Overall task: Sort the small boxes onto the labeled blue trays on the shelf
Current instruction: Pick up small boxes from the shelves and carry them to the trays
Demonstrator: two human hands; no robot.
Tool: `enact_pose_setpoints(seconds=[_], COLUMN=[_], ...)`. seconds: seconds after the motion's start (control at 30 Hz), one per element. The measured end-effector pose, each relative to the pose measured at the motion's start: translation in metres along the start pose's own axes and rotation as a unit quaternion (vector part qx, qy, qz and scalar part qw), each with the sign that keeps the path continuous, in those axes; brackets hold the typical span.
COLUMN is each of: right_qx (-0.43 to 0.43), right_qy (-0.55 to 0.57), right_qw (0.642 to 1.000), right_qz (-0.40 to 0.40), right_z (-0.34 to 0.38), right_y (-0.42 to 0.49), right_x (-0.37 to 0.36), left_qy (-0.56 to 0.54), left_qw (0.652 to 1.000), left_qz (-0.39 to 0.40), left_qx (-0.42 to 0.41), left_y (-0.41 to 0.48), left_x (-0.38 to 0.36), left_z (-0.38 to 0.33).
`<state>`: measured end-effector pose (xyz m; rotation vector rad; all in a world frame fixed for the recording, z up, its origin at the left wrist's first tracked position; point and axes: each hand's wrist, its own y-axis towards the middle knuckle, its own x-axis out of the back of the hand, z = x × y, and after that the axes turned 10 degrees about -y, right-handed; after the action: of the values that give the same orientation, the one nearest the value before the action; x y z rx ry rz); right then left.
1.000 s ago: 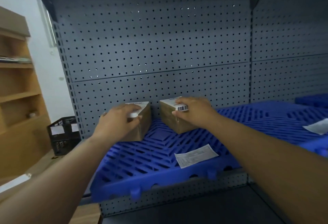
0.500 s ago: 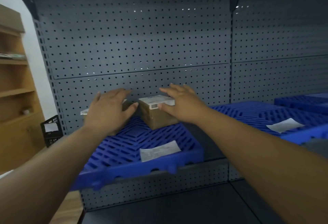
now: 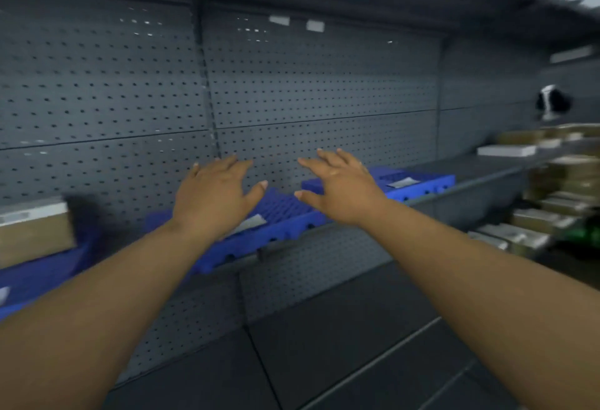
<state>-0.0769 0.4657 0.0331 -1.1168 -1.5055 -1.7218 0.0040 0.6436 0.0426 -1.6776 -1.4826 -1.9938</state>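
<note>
left hand (image 3: pixel 214 195): fingers spread, empty | right hand (image 3: pixel 341 188): fingers spread, empty | blue tray (image 3: pixel 285 231): just beyond and below both sets of fingertips, paper label (image 3: pixel 251 223) by left thumb | box (image 3: pixel 34 231): blurred, on another tray (image 3: pixel 42 274) well left of left fingers

A brown cardboard box (image 3: pixel 34 234) with a white label on top is seen at the far left, resting on a blue slatted tray (image 3: pixel 42 274). A second blue tray (image 3: pixel 259 242) sits mid-shelf with a paper label lying on it. A third blue tray (image 3: pixel 422 183) lies further right, also carrying a label. All blurred.
</note>
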Motion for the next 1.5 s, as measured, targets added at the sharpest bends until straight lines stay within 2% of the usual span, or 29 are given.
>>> enact_pose_setpoints(seconds=[0.23, 0.53, 0.87, 1.17, 1.5], right_qx=[-0.137, -0.274, -0.33, -0.396, -0.355], right_qy=[-0.059, -0.115, -0.172, -0.154, -0.139], right_qw=[0.989, 0.955, 0.928, 0.905, 0.924], right_qz=[-0.005, 0.005, -0.007, -0.008, -0.015], right_z=[-0.17, -0.342, -0.533, -0.688, -0.889], right_y=[-0.062, -0.108, -0.069, -0.041, 0.002], right_x=[0.026, 0.032, 0.013, -0.003, -0.036], left_qy=[-0.069, -0.146, -0.199, -0.2, -0.177], left_qw=[0.993, 0.966, 0.944, 0.933, 0.948], left_qz=[0.028, 0.064, 0.075, 0.079, 0.069], left_qx=[-0.096, -0.204, -0.252, -0.29, -0.254], left_y=[0.049, 0.108, 0.234, 0.334, 0.423], left_x=[-0.065, -0.15, -0.263, -0.348, -0.447], left_z=[-0.167, -0.338, -0.491, -0.624, -0.758])
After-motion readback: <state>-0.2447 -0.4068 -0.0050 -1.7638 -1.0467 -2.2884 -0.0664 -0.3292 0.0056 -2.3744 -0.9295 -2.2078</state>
